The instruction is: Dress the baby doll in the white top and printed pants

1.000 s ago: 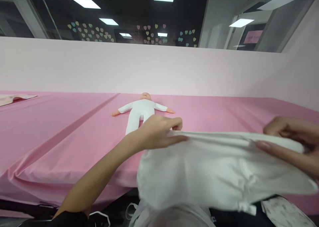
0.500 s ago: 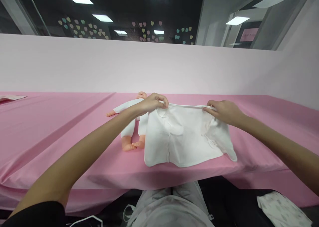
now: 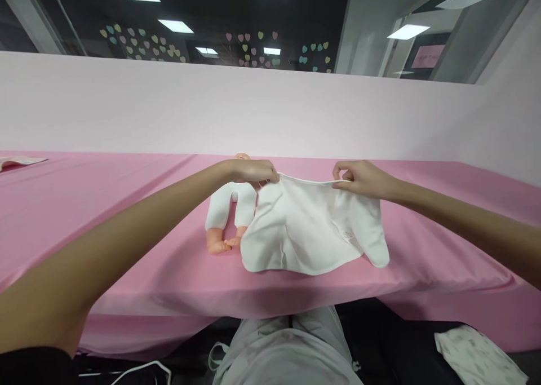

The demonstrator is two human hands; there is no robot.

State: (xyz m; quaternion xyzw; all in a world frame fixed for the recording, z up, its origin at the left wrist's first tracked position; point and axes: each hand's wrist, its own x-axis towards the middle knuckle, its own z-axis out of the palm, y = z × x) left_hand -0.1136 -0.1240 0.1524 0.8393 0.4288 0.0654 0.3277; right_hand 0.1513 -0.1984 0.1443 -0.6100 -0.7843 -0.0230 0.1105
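A white cloth garment point(image 3: 308, 227) hangs between my two hands, its lower part resting on the pink-covered table. My left hand point(image 3: 256, 172) is closed on its upper left edge. Fingers of my right hand point(image 3: 357, 179) pinch the upper right edge. Just left of the garment lies a baby doll point(image 3: 220, 210) in white, its bare feet toward me. My left forearm and hand cover much of the doll's upper body, and only the top of its head shows above them.
The pink tablecloth point(image 3: 127, 204) has folds along its surface. A flat pinkish item point(image 3: 19, 162) lies at the far left. Behind the table stands a low white wall point(image 3: 169, 109) with glass above. A patterned cloth point(image 3: 479, 354) lies below, at the lower right.
Both hands have moved slightly left and closer together along the garment's top edge. The garment has shifted left and up a little. My left forearm now covers the doll's arm.
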